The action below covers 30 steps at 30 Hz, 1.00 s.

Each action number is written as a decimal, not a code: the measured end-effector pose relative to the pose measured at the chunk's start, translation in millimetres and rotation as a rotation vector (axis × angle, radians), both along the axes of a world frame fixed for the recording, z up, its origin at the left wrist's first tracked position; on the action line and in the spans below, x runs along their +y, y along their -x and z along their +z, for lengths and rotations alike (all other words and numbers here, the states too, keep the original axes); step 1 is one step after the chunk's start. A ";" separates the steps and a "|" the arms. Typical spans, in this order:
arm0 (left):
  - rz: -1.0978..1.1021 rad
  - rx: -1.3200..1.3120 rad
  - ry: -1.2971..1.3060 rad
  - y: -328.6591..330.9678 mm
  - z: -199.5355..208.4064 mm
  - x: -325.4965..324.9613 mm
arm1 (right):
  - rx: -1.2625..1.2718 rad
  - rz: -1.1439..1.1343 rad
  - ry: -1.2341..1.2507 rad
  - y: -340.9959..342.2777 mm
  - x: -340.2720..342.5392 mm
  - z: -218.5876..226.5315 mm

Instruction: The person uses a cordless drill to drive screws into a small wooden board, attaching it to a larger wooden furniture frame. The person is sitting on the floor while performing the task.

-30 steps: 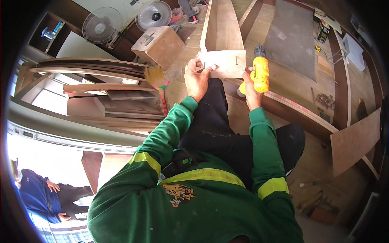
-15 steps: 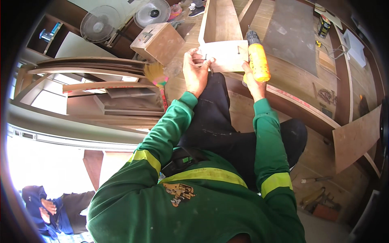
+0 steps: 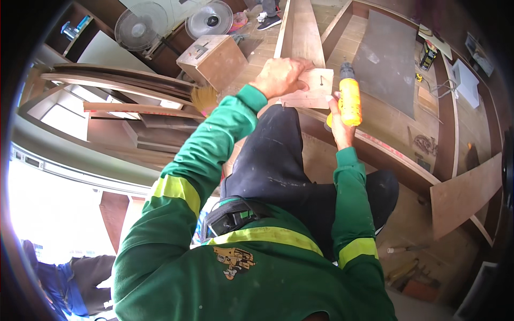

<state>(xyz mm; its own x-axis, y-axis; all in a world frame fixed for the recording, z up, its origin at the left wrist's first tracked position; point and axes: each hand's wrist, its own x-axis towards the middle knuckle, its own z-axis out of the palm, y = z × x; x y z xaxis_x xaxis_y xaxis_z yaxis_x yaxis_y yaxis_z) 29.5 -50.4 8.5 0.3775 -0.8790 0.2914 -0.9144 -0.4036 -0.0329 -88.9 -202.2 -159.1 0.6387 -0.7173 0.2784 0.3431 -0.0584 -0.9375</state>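
Observation:
A long, narrow wooden box (image 3: pixel 306 32) stretches away from me, its pale end panel (image 3: pixel 316 95) facing my knees. A dark screw (image 3: pixel 322 80) sticks out of the panel's right half. My left hand (image 3: pixel 281 77) is closed over the panel's upper left edge, thumb on the near face and the other fingertips hidden behind it. In my right hand (image 3: pixel 341 125) is a yellow cordless drill (image 3: pixel 350 101), its black chuck pointing away from me. The right thumb lies close to the panel's right edge; whether it touches cannot be made out.
Long wooden frames (image 3: pixel 391 150) lie across the floor at right, with a loose board (image 3: pixel 466 195) leaning on them. Curved boards (image 3: pixel 123 80) are stacked at left near a broom (image 3: pixel 204 100). Behind are a wooden block (image 3: pixel 211 61), two fans (image 3: pixel 209 20) and another person's shoe (image 3: pixel 269 22).
My left hand has gone from beside the panel's left face to over its upper edge, and the elbow has swung outward. The right hand still holds the drill; the whole view has shifted slightly.

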 end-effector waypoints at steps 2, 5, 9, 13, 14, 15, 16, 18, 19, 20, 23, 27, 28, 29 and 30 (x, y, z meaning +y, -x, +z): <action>0.077 0.002 -0.149 -4.8 15.1 -2.0 | -0.001 0.037 -0.106 9.9 -0.6 7.0; -0.006 0.114 -0.290 -28.9 36.7 -4.7 | -0.016 0.029 -0.145 24.4 -11.6 19.1; -0.011 0.316 -0.435 -49.5 48.8 1.3 | -0.014 0.025 -0.145 34.4 -16.4 32.6; -0.094 0.011 -0.266 -38.2 46.4 20.8 | -0.108 0.080 -0.230 22.6 -6.4 28.9; -0.045 0.003 -0.096 -32.0 36.3 24.6 | -0.130 0.094 -0.249 14.8 -7.6 17.8; 0.007 -0.006 0.072 -27.4 21.9 31.2 | -0.114 0.113 -0.274 9.3 -6.2 13.0; 0.066 -0.024 0.231 -23.8 8.8 40.0 | -0.118 0.118 -0.339 2.8 2.4 13.2; 0.183 0.206 0.472 -19.4 -16.4 45.2 | -0.069 0.112 -0.202 -11.7 0.6 -6.5; 0.243 0.411 0.601 -17.1 -27.7 51.8 | -0.001 0.108 -0.166 -9.6 4.6 -3.0; 0.303 0.616 0.730 -14.1 -42.3 57.6 | 0.067 0.104 -0.128 -7.3 6.3 1.2; 0.126 1.023 1.197 0.0 -106.6 60.0 | 0.068 0.023 0.075 -17.6 0.9 -6.7; 0.165 0.860 1.134 30.2 -116.4 48.6 | -0.024 0.008 0.020 -11.7 1.1 0.0; 0.185 0.863 1.138 30.7 -116.3 49.6 | -0.045 0.038 -0.050 -10.9 5.9 5.2; 0.205 0.867 1.141 32.0 -115.6 50.7 | 0.016 0.007 0.064 -17.6 1.8 -4.1; 0.215 0.872 1.142 31.7 -114.5 48.6 | 0.008 -0.008 0.087 -19.4 0.1 -5.0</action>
<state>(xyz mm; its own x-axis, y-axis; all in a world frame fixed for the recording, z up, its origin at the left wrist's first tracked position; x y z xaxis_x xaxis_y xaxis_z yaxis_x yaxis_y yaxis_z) -2.2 -1.8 -106.0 0.8891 -0.2344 0.3932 -0.3948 0.0421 0.9178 -69.5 -202.2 -164.1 0.6353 -0.6959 0.3347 0.3344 -0.1428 -0.9315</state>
